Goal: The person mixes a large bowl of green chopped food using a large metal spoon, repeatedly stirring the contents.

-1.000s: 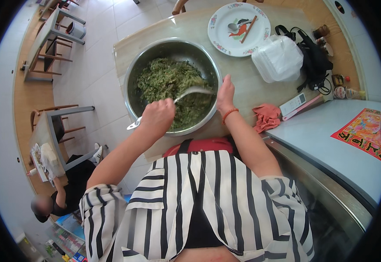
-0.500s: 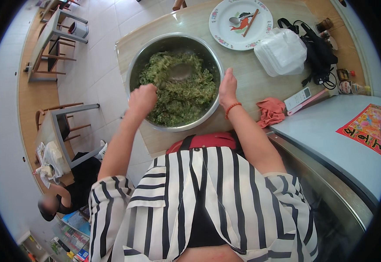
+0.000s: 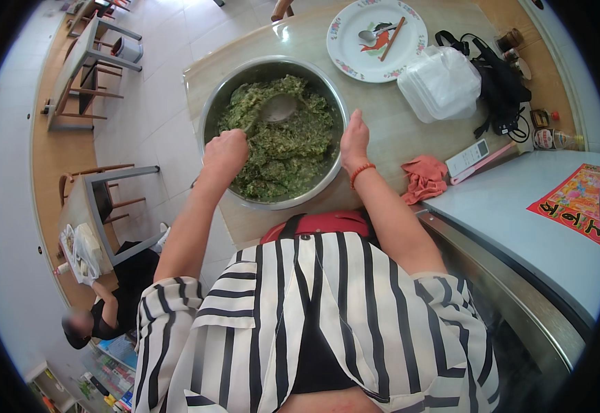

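A large steel mixing bowl (image 3: 339, 81) stands on the table before me. It holds a moist, chopped green mixture (image 3: 279, 155), heaped toward the far left. My left hand (image 3: 226, 155) is closed over the bowl's left side, around the handle of a metal spoon (image 3: 278, 108). The spoon's rounded head lies in the mixture; most of its handle is hidden by my hand and forearm. Against the bowl's outer right wall rests my right hand (image 3: 355, 143), fingers stretched out flat, with an orange beaded bracelet at the wrist.
Beyond the bowl to the right sit a patterned plate (image 3: 341, 48) with a small spoon and a brown stick, white lidded containers (image 3: 441, 82) and a black bag (image 3: 503, 86). A coral cloth (image 3: 425, 177) lies nearer. At far left, another person (image 3: 110, 310) sits by a table.
The spoon's head has shifted slightly up and left, and the mixture around it has been turned over. My right hand stays at the bowl's side.
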`<act>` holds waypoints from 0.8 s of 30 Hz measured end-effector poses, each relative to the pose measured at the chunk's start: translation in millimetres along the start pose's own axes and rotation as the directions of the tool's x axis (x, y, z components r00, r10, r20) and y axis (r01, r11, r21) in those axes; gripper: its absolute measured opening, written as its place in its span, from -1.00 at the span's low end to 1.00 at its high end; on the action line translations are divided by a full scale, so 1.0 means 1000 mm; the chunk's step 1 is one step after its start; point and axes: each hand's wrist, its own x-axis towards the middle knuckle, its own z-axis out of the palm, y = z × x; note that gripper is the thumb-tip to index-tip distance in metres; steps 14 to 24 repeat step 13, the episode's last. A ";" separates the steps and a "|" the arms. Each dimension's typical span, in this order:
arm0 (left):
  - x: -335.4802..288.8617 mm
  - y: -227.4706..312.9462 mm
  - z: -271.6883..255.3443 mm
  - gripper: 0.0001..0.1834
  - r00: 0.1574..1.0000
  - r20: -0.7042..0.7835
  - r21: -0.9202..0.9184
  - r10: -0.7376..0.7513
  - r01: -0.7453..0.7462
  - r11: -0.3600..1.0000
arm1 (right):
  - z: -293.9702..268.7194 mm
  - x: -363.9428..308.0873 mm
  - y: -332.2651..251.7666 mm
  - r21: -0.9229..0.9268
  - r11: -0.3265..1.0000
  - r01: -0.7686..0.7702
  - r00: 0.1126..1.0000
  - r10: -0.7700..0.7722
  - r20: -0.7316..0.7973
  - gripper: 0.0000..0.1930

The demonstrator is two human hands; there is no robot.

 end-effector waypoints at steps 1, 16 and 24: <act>-0.004 0.001 -0.011 -0.80 0.999 0.021 -0.008 -0.044 0.044 0.999 | 0.001 0.001 -0.001 -0.006 1.000 -0.016 1.000 0.016 0.007 -0.42; 0.010 0.003 -0.007 -0.75 0.995 0.102 0.073 0.000 -0.007 0.997 | 0.003 -0.013 -0.021 0.002 1.000 0.016 1.000 -0.016 -0.003 -0.44; 0.010 0.003 -0.007 -0.75 0.995 0.102 0.073 0.000 -0.007 0.997 | 0.003 -0.013 -0.021 0.002 1.000 0.016 1.000 -0.016 -0.003 -0.44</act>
